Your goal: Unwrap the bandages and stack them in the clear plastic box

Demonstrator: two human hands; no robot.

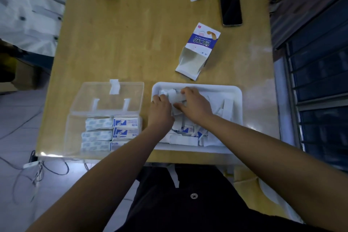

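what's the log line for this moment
left hand: grips wrapped bandage | right hand: pinches it | where: over white tray | clear plastic box: lid open, bandages stacked inside

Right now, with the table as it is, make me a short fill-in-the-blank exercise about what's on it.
1. The left hand and right hand grip a bandage over the ___ tray.
2. The clear plastic box sits to the tray's ___.
3. The box's lid is ___.
4. The opened carton lies between the tray and the black ___.
Missing words: white; left; open; phone.
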